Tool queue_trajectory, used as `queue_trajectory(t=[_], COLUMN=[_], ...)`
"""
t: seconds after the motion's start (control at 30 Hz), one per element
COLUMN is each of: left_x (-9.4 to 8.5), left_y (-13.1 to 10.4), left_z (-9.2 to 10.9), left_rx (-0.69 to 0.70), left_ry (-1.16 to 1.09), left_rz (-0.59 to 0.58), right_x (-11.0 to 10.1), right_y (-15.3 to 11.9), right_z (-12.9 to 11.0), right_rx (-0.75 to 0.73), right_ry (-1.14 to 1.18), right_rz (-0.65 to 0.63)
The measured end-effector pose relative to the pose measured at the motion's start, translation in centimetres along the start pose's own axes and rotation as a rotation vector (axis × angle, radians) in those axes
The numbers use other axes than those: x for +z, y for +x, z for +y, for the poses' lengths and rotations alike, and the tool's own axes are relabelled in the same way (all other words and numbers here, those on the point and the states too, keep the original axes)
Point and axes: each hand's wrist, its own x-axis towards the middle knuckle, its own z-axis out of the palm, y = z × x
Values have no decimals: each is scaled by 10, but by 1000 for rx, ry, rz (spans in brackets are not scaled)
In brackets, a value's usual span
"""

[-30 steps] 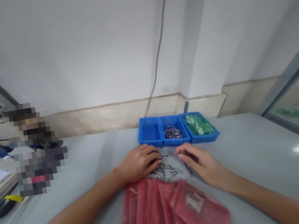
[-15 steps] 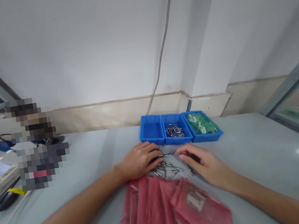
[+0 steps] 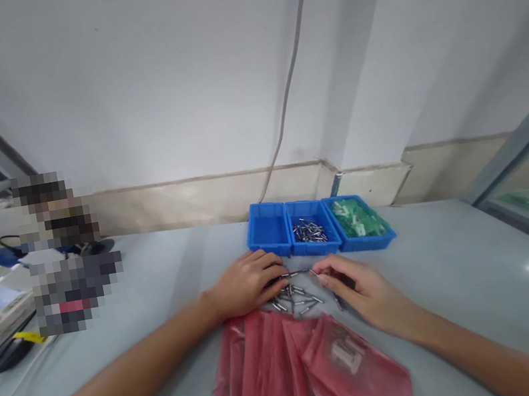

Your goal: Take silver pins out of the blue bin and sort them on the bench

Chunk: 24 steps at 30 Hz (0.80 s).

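Observation:
Several small metal pins (image 3: 299,300) lie loose on the grey table between my hands. My left hand (image 3: 251,283) rests palm down over the left side of these pins, fingers slightly bent and partly spread; what lies under the palm is hidden. Thumb and forefinger of my right hand (image 3: 355,284) pinch the end of a thin metal pin at the right of the pile. Another dark pin lies beneath that hand. Nearer to me, overlapping red plastic bags (image 3: 272,365) are fanned out, the rightmost with pale pieces inside.
Behind my hands stand three blue bins: the left one (image 3: 272,251) bare inside, the middle one (image 3: 317,248) with metal pins, the right one (image 3: 368,243) with green bags. A power strip (image 3: 5,329), cables and a blurred person are at the left.

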Motion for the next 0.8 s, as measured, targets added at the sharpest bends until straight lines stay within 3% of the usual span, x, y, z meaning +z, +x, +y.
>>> queue_trajectory(t=[0.8], left_x=[0], left_y=[-1], left_z=[0], left_rx=[1], left_ry=[-10], left_rz=[-13], right_x=[0], right_y=[-1], right_z=[-2], right_rx=[-7], right_ry=[-14], right_rz=[-8])
